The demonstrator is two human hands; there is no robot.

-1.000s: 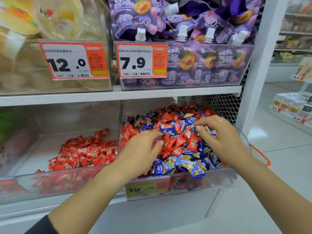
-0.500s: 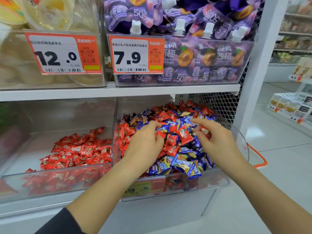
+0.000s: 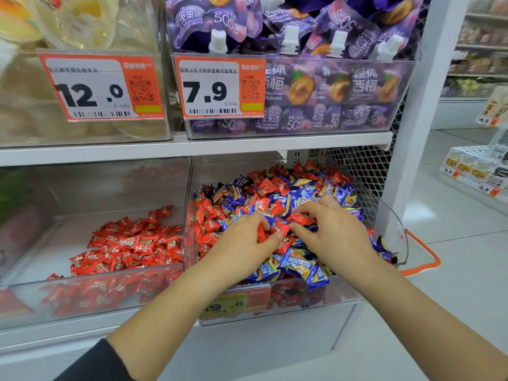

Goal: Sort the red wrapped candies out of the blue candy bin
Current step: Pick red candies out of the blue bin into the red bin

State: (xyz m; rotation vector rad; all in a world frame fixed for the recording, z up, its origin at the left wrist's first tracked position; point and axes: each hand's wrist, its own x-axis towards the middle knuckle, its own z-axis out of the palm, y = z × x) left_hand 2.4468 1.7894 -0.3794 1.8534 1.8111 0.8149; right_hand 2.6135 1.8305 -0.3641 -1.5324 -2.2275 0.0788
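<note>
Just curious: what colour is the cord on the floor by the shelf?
Orange cord, seen in the head view.

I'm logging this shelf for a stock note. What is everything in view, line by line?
mixed candy bin: one, clear, lower shelf right
red candies: many, red, mixed into that bin
blue candies: many, blue and yellow, same bin
red candy bin: one, clear, lower shelf left, holding only red candies
jelly pouches: many, purple, upper right bin
price tags: two large, orange and white, upper bins; a third, partly hidden, on the mixed bin's front
pale tubs: several, yellowish, upper left bin
orange cord: one, floor at right
left hand: curled round red candies
right hand: pinching a red candy, ring on one finger
</note>
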